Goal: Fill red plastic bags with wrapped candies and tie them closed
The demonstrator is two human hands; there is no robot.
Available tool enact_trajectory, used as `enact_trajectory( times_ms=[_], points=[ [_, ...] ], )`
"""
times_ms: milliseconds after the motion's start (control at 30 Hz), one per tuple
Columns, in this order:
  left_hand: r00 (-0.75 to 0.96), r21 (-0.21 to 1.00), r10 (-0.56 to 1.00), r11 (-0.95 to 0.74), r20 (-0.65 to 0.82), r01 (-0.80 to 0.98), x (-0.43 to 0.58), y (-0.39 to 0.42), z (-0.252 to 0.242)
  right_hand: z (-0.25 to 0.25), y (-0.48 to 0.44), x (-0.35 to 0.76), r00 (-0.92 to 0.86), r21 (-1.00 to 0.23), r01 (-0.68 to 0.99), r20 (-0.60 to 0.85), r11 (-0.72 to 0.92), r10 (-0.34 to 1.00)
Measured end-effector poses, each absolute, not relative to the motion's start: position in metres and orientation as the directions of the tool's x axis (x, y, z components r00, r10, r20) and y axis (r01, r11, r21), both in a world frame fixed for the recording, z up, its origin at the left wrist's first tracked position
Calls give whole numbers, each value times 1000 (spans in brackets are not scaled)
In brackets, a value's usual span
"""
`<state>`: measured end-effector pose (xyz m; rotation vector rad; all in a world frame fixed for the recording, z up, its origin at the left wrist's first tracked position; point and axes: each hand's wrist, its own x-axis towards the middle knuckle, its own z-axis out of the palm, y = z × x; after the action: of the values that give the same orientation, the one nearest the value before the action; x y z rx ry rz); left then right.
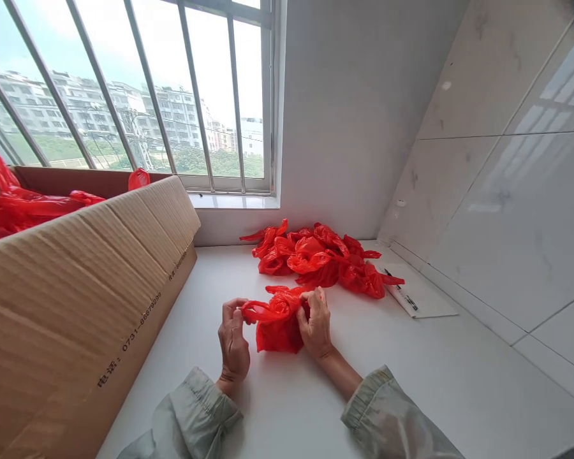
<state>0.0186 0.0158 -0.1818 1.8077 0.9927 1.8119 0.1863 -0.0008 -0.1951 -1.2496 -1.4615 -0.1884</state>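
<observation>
A red plastic bag (pixel 280 331) rests on the white table in front of me, its top gathered into a twisted knot with loose loops. On the left side, my left hand (pixel 234 341) pinches one of its handle loops between thumb and fingers. My right hand (pixel 316 324) grips the bag's upper right side, fingers closed on the plastic. Just behind it lies a heap of other knotted red plastic bags (pixel 310 252). What the bag contains cannot be made out.
A large cardboard box (pixel 90 280) stands at the left, with more red bags (pixel 33 207) inside. A white pad with a pen on it (pixel 423 296) lies right of the heap. A barred window (pixel 210 102) and a tiled wall (pixel 521 210) border the table (pixel 411 389).
</observation>
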Motion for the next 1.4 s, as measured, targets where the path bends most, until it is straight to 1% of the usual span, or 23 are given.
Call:
enact_trajectory(
  times_ms=[67, 133, 333, 433, 533, 633, 733, 800, 867, 933, 1000, 1100, 1200, 1300, 1400],
  points=[
    [-94, 778, 776, -605, 624, 171, 16, 20, -180, -197, -1, 184, 200, -498, 745, 802, 444, 563],
    [-57, 807, 811, -568, 582, 163, 16, 20, -177, -198, 0, 182, 189, -493, 737, 807, 462, 560],
    [145, 780, 806, -591, 573, 205, 25, 13, -169, -196, -3, 181, 147, -454, 745, 827, 490, 543],
    [173, 790, 817, -577, 551, 209, 27, 12, -169, -194, -5, 184, 123, -447, 745, 822, 495, 557],
    [104, 819, 846, -532, 523, 216, 21, 19, -169, -192, -3, 193, 181, -501, 735, 794, 457, 580],
    [-32, 864, 878, -463, 478, 200, 6, 36, -165, -191, 2, 208, 310, -580, 713, 764, 394, 565],
    [-144, 900, 894, -397, 424, 180, -11, 57, -159, -191, 5, 219, 389, -646, 658, 732, 386, 560],
    [-163, 908, 902, -365, 400, 207, -19, 64, -154, -192, 4, 220, 365, -659, 616, 724, 431, 586],
    [-148, 898, 904, -355, 401, 261, -22, 63, -148, -191, 2, 216, 291, -651, 571, 731, 500, 618],
    [-106, 865, 894, -381, 435, 327, -21, 55, -141, -189, -2, 210, 206, -635, 526, 741, 566, 639],
    [-20, 805, 871, -445, 491, 392, -18, 45, -132, -186, -7, 205, 151, -629, 490, 744, 604, 651],
    [167, 695, 821, -554, 545, 458, -12, 35, -122, -179, -9, 201, 145, -653, 462, 724, 601, 675],
    [294, 624, 789, -609, 539, 490, -9, 35, -115, -164, -5, 198, 156, -687, 459, 687, 564, 710],
    [355, 609, 774, -633, 525, 479, -6, 38, -104, -137, 7, 194, 94, -688, 517, 636, 508, 766],
    [374, 651, 775, -632, 510, 421, -4, 40, -90, -112, 21, 190, 0, -710, 530, 547, 464, 837]
  ],
)
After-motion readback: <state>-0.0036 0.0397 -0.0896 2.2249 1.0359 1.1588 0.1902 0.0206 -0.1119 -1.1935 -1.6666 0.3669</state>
